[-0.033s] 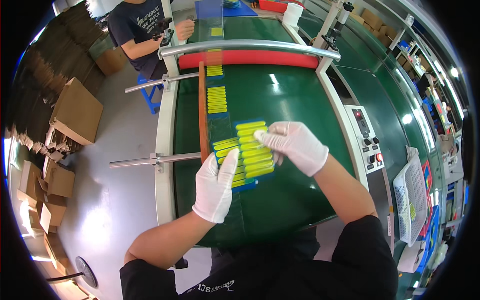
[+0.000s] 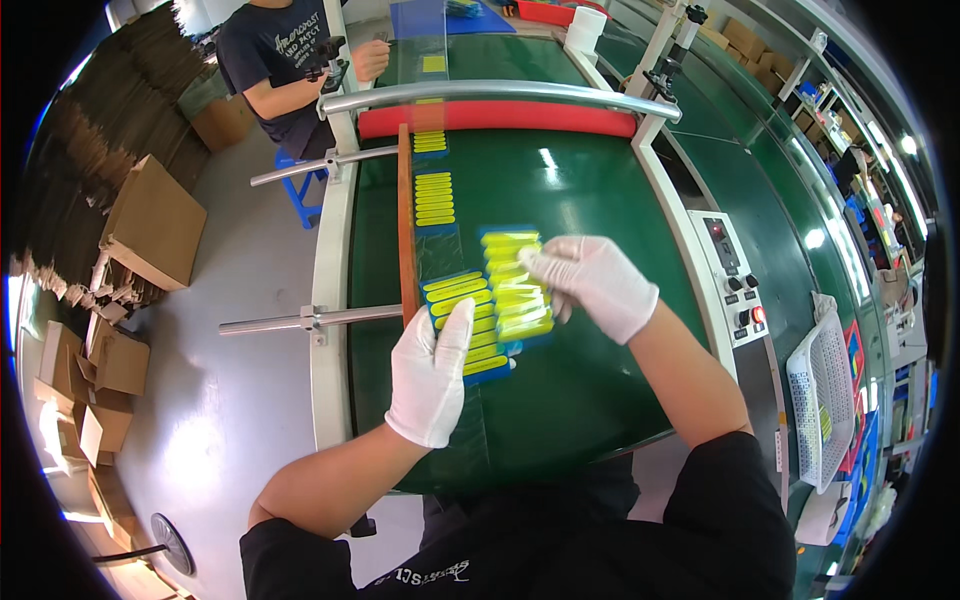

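My left hand (image 2: 428, 372), in a white glove, grips a blue card with a row of yellow-green strips (image 2: 465, 322), thumb on its face. Its fingertips show past the card's right edge. Similarly gloved, my right hand (image 2: 600, 287) pinches a second blue card with yellow-green strips (image 2: 517, 305) by its right side. This second card is held up close beside the first, slightly farther off, and looks smeared by motion. Both are above the green conveyor belt (image 2: 580, 220). Ahead on the belt, along a brown guide bar (image 2: 405, 220), lies another such card (image 2: 434, 198) on a clear film strip.
A metal bar (image 2: 500, 92) and a red roller (image 2: 500, 118) cross the belt. On the right are a control panel (image 2: 735, 272) and a white basket (image 2: 805, 400). A co-worker (image 2: 285, 60) sits at the far left. Cardboard boxes (image 2: 155, 220) stand left.
My right hand has moved its card slightly away and to the right, uncovering more of the left card. My left hand stays nearly in place.
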Demonstrator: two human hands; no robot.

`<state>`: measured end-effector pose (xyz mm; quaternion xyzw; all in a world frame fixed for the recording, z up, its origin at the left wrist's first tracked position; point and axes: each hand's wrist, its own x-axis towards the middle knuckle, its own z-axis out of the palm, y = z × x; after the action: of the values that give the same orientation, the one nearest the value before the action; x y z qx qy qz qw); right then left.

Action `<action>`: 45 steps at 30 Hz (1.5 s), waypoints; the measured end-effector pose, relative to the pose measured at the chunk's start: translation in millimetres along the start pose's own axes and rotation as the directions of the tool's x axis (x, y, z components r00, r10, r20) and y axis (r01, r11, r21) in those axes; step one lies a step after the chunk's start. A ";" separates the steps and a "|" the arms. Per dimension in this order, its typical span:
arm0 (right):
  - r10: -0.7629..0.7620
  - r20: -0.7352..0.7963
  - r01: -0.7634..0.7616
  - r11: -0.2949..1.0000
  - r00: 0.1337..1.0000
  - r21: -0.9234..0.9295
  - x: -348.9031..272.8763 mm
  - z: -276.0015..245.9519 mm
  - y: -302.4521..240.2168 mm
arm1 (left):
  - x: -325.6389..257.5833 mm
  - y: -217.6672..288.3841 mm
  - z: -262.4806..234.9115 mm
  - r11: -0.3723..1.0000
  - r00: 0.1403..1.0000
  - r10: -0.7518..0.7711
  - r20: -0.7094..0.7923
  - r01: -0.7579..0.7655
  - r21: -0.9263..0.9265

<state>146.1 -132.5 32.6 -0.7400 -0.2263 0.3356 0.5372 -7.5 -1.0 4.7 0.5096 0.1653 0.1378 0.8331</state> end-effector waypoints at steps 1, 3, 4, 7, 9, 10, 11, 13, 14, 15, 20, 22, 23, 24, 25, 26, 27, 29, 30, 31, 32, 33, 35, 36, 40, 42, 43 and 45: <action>0.026 -0.006 -0.025 0.992 1.000 0.127 10.2 -8.0 9.4 | -4.2 4.7 0.2 0.997 0.997 -0.069 0.015 0.070 -0.038; 0.079 0.012 -0.079 0.960 0.997 0.268 33.2 -26.0 37.7 | -9.1 -4.2 4.2 1.000 0.996 -0.007 0.089 0.006 0.011; 0.128 -0.008 -0.121 0.958 0.992 0.260 38.2 -25.2 41.3 | -13.9 -7.9 5.5 0.997 0.987 0.046 0.157 -0.056 0.058; 0.112 0.086 -0.116 0.992 0.990 0.042 44.1 13.4 27.9 | -25.5 -9.8 9.3 0.997 0.977 0.015 0.213 -0.031 0.075; 0.017 0.097 0.006 0.973 0.995 -0.232 70.2 36.4 36.0 | -25.3 -10.1 7.0 0.995 0.977 -0.003 0.213 -0.018 0.094; 0.069 0.065 -0.061 0.992 0.995 -0.112 75.4 47.5 30.0 | -23.9 -9.1 5.3 0.992 0.979 -0.001 0.203 -0.024 0.123; 0.106 0.031 -0.102 0.989 0.994 -0.107 81.1 54.2 25.9 | -22.5 -7.9 4.2 0.988 0.981 0.001 0.193 -0.030 0.151; 0.141 -0.008 -0.141 0.985 0.990 -0.097 90.5 56.1 20.1 | -19.1 -3.5 5.2 0.991 0.987 -0.017 0.159 -0.005 0.137; 0.142 -0.010 -0.141 0.967 0.990 -0.212 94.9 54.8 18.7 | -17.2 -1.7 5.7 0.993 0.992 -0.034 0.123 0.020 0.115; 0.144 -0.008 -0.139 0.935 0.990 -0.326 98.9 53.8 18.4 | -15.2 -1.0 5.4 0.993 0.992 -0.034 0.122 0.019 0.116; -0.012 -0.071 -0.041 0.709 0.997 -0.704 101.7 44.2 23.0 | -7.3 -3.6 3.9 0.974 0.997 -0.012 0.071 -0.005 0.226; -0.060 -0.074 -0.013 0.689 0.995 -0.725 90.7 36.9 22.6 | -4.8 -4.5 0.0 0.984 1.000 -0.009 0.029 0.004 0.176; 0.000 -0.097 -0.046 0.881 0.995 -0.471 75.1 33.3 21.4 | -2.7 -5.8 -2.5 0.992 1.000 -0.010 -0.011 0.012 0.129; 0.065 -0.105 -0.083 0.982 0.992 -0.171 56.4 28.3 17.6 | -0.4 -8.9 -2.7 0.993 1.000 -0.009 -0.012 0.010 0.118; 0.069 -0.097 -0.085 0.980 0.993 -0.178 41.2 25.6 13.3 | 1.8 -12.4 -4.8 0.984 0.999 0.043 -0.028 -0.038 0.176; 0.078 -0.054 -0.081 0.994 0.996 -0.067 27.9 25.2 7.4 | 2.5 -13.6 -8.2 0.967 0.994 0.101 -0.051 -0.086 0.238; 0.087 -0.022 -0.086 0.995 0.996 0.042 15.2 23.2 4.1 | 3.9 -14.5 -9.1 0.960 0.992 0.110 -0.063 -0.090 0.265; 0.029 0.086 -0.033 0.998 0.996 0.046 -5.1 23.4 7.7 | 6.9 -18.0 -8.5 0.952 0.994 0.096 -0.047 -0.078 0.295; 0.007 0.129 -0.011 1.000 0.992 0.027 -13.1 23.3 10.1 | 6.9 -20.1 -6.6 0.941 0.997 0.079 -0.024 -0.067 0.332; 0.026 0.120 -0.036 0.996 0.992 0.082 -17.6 23.5 7.7 | 6.7 -21.5 -4.4 0.942 0.997 0.074 -0.021 -0.063 0.329; 0.030 0.117 -0.040 0.996 0.993 0.082 -19.1 21.7 8.3 | 6.4 -22.4 -2.2 0.949 0.997 0.081 -0.012 -0.073 0.307; 0.019 0.095 -0.023 0.999 0.995 0.049 -17.8 19.9 9.1 | 7.1 -23.0 -1.5 0.954 0.996 0.089 -0.002 -0.085 0.288; 0.004 0.047 -0.005 1.000 0.999 0.027 -16.6 19.9 12.9 | 8.7 -24.7 -6.7 0.930 0.993 0.119 0.000 -0.111 0.350; 0.002 0.044 -0.003 1.000 0.999 0.029 -16.3 18.3 15.5 | 9.6 -24.3 -8.7 0.902 0.988 0.154 -0.001 -0.140 0.408; -0.021 -0.013 0.022 0.997 1.000 0.073 -13.1 10.0 23.3 | 8.2 -20.6 -4.3 0.913 0.993 0.101 -0.056 -0.070 0.403; -0.009 0.019 0.008 0.998 1.000 0.055 -14.1 7.2 24.0 | 6.9 -18.2 -1.6 0.940 0.998 0.043 -0.051 -0.023 0.341; -0.008 0.019 0.007 0.998 1.000 0.055 -14.8 8.7 23.5 | 6.2 -17.7 -0.9 0.960 0.999 -0.017 -0.044 0.028 0.278; -0.019 0.017 0.018 0.995 1.000 0.099 -15.8 13.2 21.2 | 7.0 -22.7 -4.5 0.946 0.998 0.030 -0.046 -0.014 0.324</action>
<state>125.2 -141.8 13.9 -0.7073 -0.2211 0.3480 0.5743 -1.6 -4.6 -18.4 0.6377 0.2008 0.1309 0.7320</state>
